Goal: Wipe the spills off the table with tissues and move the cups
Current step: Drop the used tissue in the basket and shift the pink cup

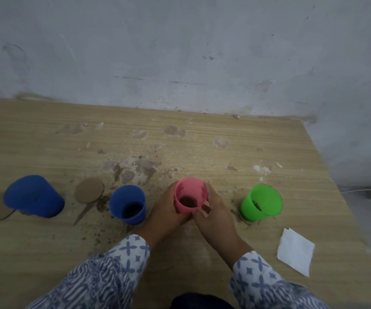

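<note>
At centre frame both hands, left hand (169, 210) and right hand (213, 217), clasp the pink cup (190, 195) (dark liquid inside, seemingly), probably steadying it against spilling, above the stained worktop (202, 141), tissue (296, 250) lower right.

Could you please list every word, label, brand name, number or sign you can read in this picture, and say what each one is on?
None: no readable text shows anywhere.
The pink cup, the two blue cups, the green cup and the tissue are plain.
The sleeves carry only a blue pattern, no lettering.
</note>
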Demonstrator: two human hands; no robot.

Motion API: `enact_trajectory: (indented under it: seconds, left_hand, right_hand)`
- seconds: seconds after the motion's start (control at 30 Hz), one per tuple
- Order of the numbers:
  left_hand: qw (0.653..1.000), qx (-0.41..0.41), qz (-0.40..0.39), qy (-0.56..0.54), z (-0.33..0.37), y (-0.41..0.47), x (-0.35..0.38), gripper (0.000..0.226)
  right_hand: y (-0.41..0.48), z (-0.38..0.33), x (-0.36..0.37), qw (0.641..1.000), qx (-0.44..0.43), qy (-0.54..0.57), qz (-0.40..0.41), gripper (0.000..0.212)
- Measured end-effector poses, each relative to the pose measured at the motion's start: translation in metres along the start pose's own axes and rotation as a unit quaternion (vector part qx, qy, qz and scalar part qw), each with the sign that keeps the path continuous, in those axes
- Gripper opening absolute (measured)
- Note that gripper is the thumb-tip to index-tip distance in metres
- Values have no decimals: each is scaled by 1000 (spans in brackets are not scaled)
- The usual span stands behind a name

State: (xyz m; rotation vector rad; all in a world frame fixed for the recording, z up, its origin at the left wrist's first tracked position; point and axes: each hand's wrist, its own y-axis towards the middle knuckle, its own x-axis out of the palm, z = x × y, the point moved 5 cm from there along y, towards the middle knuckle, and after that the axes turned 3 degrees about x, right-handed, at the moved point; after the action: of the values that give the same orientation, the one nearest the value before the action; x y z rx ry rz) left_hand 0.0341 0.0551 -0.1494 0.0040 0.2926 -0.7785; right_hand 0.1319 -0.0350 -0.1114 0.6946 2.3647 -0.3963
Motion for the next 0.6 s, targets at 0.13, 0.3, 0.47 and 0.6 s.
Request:
enact_trajectory:
  seconds: [0.13,0.3,0.47,0.6]
  left_hand:
    - [1000,-5,9,21,3,-4,-1,93]
    - [998,12,23,56,15,-15,-4,116]
    - [993,50,56,89,39,-31,-9,106]
    - [988,79,93,98,67,-49,-26,96]
  right_hand:
    - [-2,-6,-4,1000,-5,-6,-2,72]
    - [-7,-12,-15,999,-29,-39,9,71]
    - [-12,-35,-28,996,-75,-31,19,69]
    - [-17,-69,-29,990,-140,-12,9,65]
